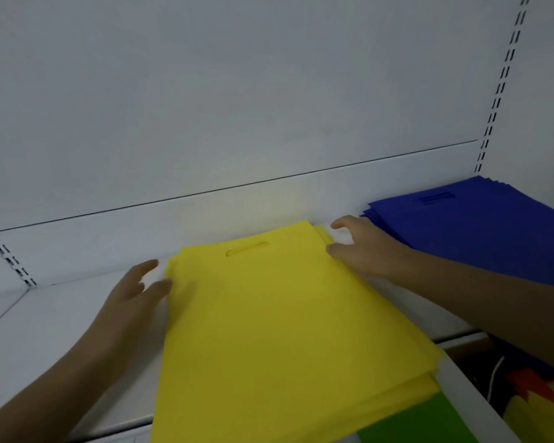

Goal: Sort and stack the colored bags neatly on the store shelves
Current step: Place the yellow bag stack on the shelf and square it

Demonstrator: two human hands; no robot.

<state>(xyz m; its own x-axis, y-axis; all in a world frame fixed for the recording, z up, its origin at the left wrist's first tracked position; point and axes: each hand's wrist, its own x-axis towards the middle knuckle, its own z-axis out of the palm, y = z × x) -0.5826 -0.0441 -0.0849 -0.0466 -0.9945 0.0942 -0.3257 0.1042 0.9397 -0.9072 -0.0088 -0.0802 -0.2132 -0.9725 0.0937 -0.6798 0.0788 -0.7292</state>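
Squaring a stack of yellow bags (282, 321) on the white shelf (39, 334): left hand (131, 302) and right hand (362, 247), fingers relaxed, press its side edges. Thin, limp, likely slippery sheets; hold by edges.

Hands (243, 273) flanking yellow bags (279, 330) on shelf (45, 330)

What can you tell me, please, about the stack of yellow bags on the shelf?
The stack of yellow bags is a pile of flat, matte, fabric-like sheets, each seemingly with a slot handle cut out near its far edge. It lies flat on the white shelf, angled slightly, its near end overhanging the front edge. The left hand touches its left side; the right hand touches its far right corner.
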